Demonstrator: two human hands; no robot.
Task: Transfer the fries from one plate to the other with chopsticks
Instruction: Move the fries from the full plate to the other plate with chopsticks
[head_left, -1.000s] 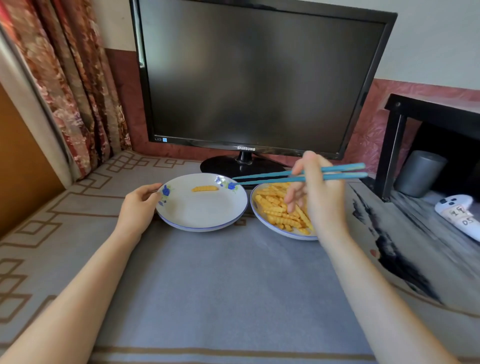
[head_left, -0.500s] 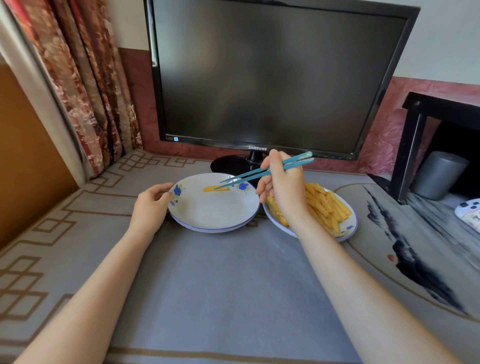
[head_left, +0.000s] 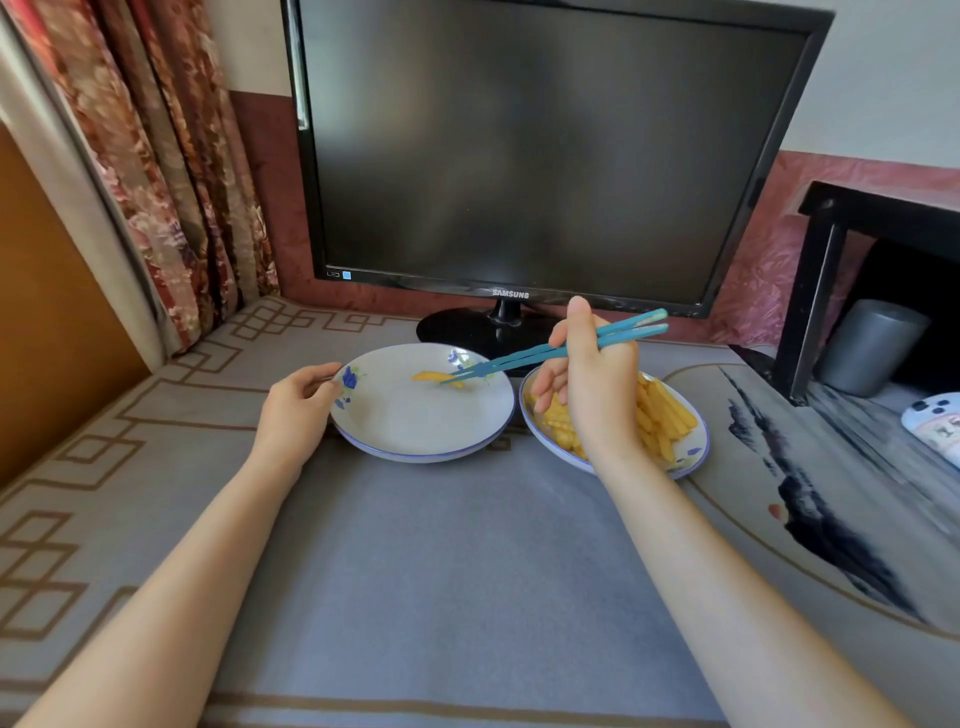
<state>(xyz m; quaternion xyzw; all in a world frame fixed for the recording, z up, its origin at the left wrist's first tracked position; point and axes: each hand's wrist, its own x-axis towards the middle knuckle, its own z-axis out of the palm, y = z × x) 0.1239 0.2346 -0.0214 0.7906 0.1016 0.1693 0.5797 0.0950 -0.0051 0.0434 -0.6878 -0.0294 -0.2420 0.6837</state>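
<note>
Presently, blue chopsticks (head_left: 550, 353) are pinched in the right hand (head_left: 592, 395), tips set against a single fry (head_left: 431, 376) lying on the left plate (head_left: 415, 426) (whether gripped or let go cannot be told). That plate's rim is held by the left hand (head_left: 298, 410), presumably for steadiness. Remaining fries (head_left: 665, 415) are heaped on the right plate (head_left: 693, 454).

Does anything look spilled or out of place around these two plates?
Nothing stands out. The fries are piled inside the right plate, the only others lie on the left plate at the tips of the chopsticks, and none show on the grey cloth. Both plates sit flat.
</note>
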